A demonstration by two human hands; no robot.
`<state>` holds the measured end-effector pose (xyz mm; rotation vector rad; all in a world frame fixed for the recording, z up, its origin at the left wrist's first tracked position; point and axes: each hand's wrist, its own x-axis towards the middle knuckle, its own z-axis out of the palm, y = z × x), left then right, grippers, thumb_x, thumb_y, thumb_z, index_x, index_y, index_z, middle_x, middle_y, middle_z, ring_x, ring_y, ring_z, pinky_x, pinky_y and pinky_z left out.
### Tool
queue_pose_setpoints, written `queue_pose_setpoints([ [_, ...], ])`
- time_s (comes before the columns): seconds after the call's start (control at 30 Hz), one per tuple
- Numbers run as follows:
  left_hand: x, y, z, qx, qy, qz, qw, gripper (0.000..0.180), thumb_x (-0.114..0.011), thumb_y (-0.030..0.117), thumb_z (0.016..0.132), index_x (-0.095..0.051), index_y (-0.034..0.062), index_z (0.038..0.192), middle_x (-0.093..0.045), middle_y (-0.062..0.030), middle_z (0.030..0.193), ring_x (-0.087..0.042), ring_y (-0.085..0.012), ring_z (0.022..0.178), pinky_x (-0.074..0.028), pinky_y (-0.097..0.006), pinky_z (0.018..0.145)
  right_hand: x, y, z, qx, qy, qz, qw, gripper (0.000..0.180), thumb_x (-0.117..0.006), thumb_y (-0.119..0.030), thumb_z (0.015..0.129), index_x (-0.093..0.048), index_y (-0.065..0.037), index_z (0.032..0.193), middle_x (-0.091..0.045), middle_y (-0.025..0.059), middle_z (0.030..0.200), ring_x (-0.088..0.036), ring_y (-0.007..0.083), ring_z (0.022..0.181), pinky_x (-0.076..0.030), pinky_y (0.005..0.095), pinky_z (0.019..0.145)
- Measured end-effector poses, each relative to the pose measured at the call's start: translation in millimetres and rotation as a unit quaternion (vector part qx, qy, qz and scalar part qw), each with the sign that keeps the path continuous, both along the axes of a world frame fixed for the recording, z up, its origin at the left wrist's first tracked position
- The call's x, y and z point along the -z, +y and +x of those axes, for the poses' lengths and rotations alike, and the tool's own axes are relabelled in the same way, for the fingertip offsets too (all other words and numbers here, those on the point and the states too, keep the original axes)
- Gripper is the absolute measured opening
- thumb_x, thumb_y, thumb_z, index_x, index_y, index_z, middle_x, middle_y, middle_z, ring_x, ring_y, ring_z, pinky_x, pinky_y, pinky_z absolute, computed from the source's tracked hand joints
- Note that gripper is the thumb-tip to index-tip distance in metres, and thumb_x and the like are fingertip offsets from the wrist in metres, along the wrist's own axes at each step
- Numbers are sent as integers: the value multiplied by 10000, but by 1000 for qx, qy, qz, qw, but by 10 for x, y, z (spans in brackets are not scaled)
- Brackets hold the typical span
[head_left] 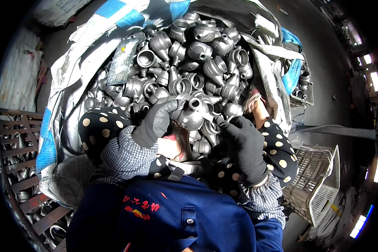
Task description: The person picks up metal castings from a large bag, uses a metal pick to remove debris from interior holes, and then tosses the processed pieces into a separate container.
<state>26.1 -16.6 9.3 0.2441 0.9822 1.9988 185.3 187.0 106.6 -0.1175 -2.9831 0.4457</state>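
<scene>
My left hand (154, 122), in a dark grey glove, is closed around the side of a rounded grey metal casting (190, 119). The casting's short round neck faces up. My right hand (242, 135), also gloved, is just right of it with its fingers curled together. A thin pale sliver shows between those fingertips and the casting; I cannot make out what it is. Beyond and below my hands lies a heap of similar hollow castings (214, 69), many with bulbous bodies and tapered necks, tilted every way.
The heap lies in a large white woven sack (67, 80) with blue strips, its sides folded down around my legs. A flat grey plate (124, 61) rests on the castings. A slatted rusty metal crate (23, 168) stands left, and a pale plastic basket (319, 185) right. A dark bar (336, 132) juts in nearby.
</scene>
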Motion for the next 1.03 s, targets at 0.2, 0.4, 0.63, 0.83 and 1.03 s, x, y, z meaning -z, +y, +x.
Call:
queue_pose_setpoints([
  [0.2,-73,9,33,-20,89,-28,995,368,-433,57,929,-563,-49,1256,-654,-100,1148,-623,-156,1056,-466,-297,971,-16,19,11,91,4,-18,996,354,-694,-99,763,-702,-195,1104,-611,61,839,-631,265,735,-504,341,599],
  [0.4,-1,13,-28,-46,41,6,998,332,-460,56,930,-599,-26,1221,-664,-52,1108,-605,-126,1049,-449,-277,966,83,-27,84,67,31,-296,952,434,-615,60,777,-640,-33,1200,-616,106,867,-628,179,783,-481,259,713],
  [0.63,-55,24,6,-55,9,7,998,368,-479,97,928,-537,-41,1264,-615,-104,1190,-609,-179,1085,-489,-298,965,138,-170,29,44,77,-203,975,475,-688,2,764,-663,-173,1205,-560,93,822,-584,232,680,-458,307,607],
  [0.83,-33,5,23,-50,-27,7,998,386,-482,112,932,-517,-38,1286,-591,-117,1254,-589,-209,1149,-514,-333,960,71,-171,-14,50,41,-162,985,500,-701,-17,749,-645,-175,1220,-579,110,884,-601,275,718,-481,322,646],
  [1.03,-62,-13,0,-31,38,-55,997,416,-496,134,935,-506,-33,1315,-563,-115,1308,-543,-226,1216,-458,-381,1029,65,-164,-31,79,-6,-197,977,474,-659,-9,790,-640,-176,1234,-613,116,975,-634,288,844,-496,327,693],
])
